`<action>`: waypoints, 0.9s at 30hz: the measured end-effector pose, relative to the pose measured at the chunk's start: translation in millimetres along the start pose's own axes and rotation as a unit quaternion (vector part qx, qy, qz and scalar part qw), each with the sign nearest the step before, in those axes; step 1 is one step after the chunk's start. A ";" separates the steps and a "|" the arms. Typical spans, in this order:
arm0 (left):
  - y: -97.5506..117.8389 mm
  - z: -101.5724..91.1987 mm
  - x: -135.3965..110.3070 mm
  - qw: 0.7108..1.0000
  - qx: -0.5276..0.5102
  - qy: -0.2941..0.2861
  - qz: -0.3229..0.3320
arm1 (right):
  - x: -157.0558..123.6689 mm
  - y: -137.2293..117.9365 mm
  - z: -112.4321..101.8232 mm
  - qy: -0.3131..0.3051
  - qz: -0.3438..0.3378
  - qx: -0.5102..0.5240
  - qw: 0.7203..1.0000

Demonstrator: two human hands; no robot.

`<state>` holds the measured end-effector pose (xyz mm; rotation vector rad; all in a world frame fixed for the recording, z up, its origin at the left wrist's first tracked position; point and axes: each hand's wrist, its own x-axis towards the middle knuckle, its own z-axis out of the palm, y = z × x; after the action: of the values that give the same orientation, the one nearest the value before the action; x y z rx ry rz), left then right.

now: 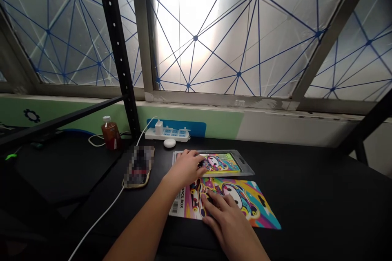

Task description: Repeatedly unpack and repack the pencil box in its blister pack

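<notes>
A colourful pencil box (225,163) lies in a clear plastic blister pack (246,168) on the black desk (321,195). My left hand (185,168) rests on its left part, fingers curled over the box. In front of it lies a flat colourful cardboard insert (260,208) printed "PENCIL BOX". On that card my right hand (228,216) lies flat, with its fingers stretched out and pressing down.
A phone (139,166) on a white cable lies left of the pack. Behind stand a white power strip (168,133) with a charger, a small white oval object (169,143) and a bottle of brown drink (110,133). A black shelf post (118,53) rises at left.
</notes>
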<state>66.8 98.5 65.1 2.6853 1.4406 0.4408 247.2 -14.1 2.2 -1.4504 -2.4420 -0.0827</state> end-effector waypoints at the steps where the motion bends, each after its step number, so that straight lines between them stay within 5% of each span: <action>1: -0.1 -0.3 0.0 1.000 -0.001 -0.001 0.001 | 2.7 0.4 0.0 -0.001 0.007 0.010 1.000; 11: -5.7 0.5 0.4 1.000 -0.009 0.015 0.004 | 39.0 11.3 -31.5 -0.047 -0.012 0.058 0.997; 17: -11.4 4.3 2.9 1.000 -0.015 0.009 0.004 | 71.8 75.8 -71.8 -0.051 0.041 0.063 0.996; 22: -15.8 6.9 5.2 1.000 -0.016 0.007 0.002 | 121.8 127.0 -78.8 -0.177 -0.014 0.077 0.981; 27: -18.4 10.2 6.4 1.000 -0.016 0.014 0.005 | 150.5 139.2 -73.1 -0.252 -0.038 0.061 0.965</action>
<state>58.2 114.8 53.4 2.6730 1.4154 0.4990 317.1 167.2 100.4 -1.4588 -2.8331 0.4700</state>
